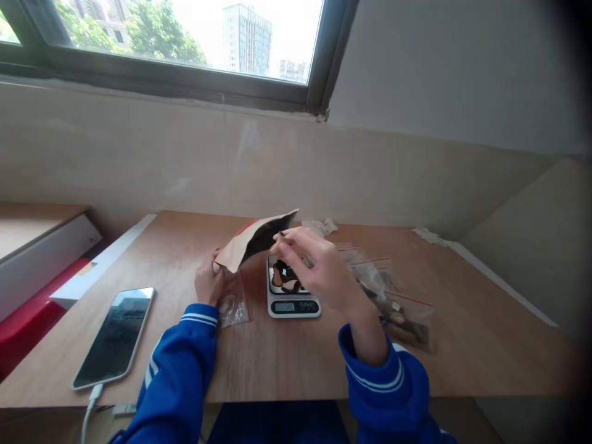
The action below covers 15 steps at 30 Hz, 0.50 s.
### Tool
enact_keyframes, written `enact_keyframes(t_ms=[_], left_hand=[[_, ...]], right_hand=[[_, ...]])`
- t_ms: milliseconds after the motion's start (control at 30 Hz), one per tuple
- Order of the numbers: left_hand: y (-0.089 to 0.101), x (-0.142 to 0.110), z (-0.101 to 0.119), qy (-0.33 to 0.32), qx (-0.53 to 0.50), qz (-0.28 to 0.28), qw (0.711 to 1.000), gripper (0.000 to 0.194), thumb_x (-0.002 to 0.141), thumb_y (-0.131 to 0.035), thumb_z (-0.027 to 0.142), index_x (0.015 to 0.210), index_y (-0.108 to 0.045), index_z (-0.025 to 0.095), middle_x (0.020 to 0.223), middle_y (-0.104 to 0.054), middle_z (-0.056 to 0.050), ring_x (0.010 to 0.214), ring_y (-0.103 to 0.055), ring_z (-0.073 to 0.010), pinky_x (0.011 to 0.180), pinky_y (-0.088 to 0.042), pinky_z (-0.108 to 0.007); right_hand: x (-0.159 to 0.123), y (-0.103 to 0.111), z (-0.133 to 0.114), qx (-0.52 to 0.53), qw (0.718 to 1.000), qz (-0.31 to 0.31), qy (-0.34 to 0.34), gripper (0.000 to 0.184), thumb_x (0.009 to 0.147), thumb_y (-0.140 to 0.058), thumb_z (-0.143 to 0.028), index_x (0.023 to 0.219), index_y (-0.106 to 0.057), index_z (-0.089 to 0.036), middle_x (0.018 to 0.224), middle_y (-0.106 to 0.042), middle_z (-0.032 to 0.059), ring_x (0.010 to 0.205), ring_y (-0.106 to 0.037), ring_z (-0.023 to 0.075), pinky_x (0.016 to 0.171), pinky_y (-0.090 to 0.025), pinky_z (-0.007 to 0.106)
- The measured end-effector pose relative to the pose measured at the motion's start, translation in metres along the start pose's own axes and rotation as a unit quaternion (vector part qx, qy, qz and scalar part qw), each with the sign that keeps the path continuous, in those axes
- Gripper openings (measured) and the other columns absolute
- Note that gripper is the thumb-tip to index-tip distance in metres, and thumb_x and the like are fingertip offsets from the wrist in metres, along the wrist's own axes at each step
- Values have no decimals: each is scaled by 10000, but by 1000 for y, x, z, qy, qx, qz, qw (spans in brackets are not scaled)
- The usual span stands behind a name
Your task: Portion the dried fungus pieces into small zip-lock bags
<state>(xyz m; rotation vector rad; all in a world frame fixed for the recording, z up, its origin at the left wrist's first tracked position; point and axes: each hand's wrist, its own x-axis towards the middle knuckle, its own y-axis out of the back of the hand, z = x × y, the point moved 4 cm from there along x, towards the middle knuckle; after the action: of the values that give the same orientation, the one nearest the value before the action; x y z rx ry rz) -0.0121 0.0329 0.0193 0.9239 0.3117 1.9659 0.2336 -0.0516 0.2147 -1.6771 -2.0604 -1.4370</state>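
My left hand [208, 279] grips the lower left end of a brown paper bag [250, 239], which is tilted with its dark mouth facing right. Above a small white digital scale [296, 309], the fingers of my right hand [324, 265] pinch a small tan-and-dark dried piece [276, 246], close to the bag's mouth. Several dark and tan dried pieces [285, 277] lie on the scale's pan, partly covered by my right hand. The display is lit, but its digits are too small to read. Beside my left hand lies a clear zip bag [234, 302].
Right of the scale, several zip bags [407, 317] with dark and brown contents overlap. A phone [115, 338] on a white cable [92, 401] lies at the left. Crumpled pale scraps [320, 227] sit by the wall, under a window [194, 37].
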Motion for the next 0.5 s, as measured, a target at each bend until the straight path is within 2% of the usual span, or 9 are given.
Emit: enact_keyframes(t_ms=[67, 100, 200, 267, 367, 500], left_hand=[[-1, 2, -3, 17, 43, -6, 999, 351, 843, -491, 330, 1137, -617, 187, 1006, -703, -113, 889, -653, -267, 725, -474, -341], [-2, 2, -4, 23, 62, -16, 998, 351, 856, -483, 372, 1111, -629, 179, 939, -706, -116, 844, -653, -269, 698, -466, -338], [-5, 3, -7, 36, 90, -48, 994, 406, 883, -445, 478, 1056, -643, 169, 800, -695, -105, 736, -646, -262, 637, -442, -323], [-6, 3, -8, 43, 95, -49, 993, 437, 897, -418, 499, 1080, -630, 164, 820, -702, -115, 742, -656, -267, 634, -441, -323], [-7, 3, -11, 49, 102, -37, 993, 488, 909, -387, 513, 1150, -599, 145, 934, -711, -161, 829, -675, -308, 665, -461, -352], [-8, 3, -14, 44, 90, -17, 995, 492, 901, -407, 503, 1184, -577, 138, 973, -707, -173, 882, -679, -331, 710, -490, -391]], right_hand=[[-10, 12, 17, 42, 996, 62, -51, 224, 973, -430, -320, 969, -623, -207, 964, -678, 27, 938, -629, 156, 871, -475, 280], [-17, 12, 30, 63, 992, 73, -80, 238, 974, -421, -344, 970, -617, -210, 954, -680, 22, 913, -636, 151, 848, -479, 270], [-47, -2, 79, 98, 980, 47, -167, 258, 954, -433, -396, 882, -592, -205, 917, -686, 30, 850, -651, 157, 782, -496, 268], [-72, -14, 111, 80, 974, 42, -207, 216, 909, -500, -403, 828, -546, -209, 831, -670, 28, 781, -649, 166, 746, -506, 282], [-101, -25, 145, 32, 973, 52, -223, 183, 849, -570, -390, 877, -518, -217, 798, -643, 27, 730, -638, 178, 699, -522, 299], [-115, -27, 156, -47, 981, 5, -187, 91, 862, -537, -290, 909, -558, -215, 852, -645, 43, 783, -632, 197, 757, -525, 344]])
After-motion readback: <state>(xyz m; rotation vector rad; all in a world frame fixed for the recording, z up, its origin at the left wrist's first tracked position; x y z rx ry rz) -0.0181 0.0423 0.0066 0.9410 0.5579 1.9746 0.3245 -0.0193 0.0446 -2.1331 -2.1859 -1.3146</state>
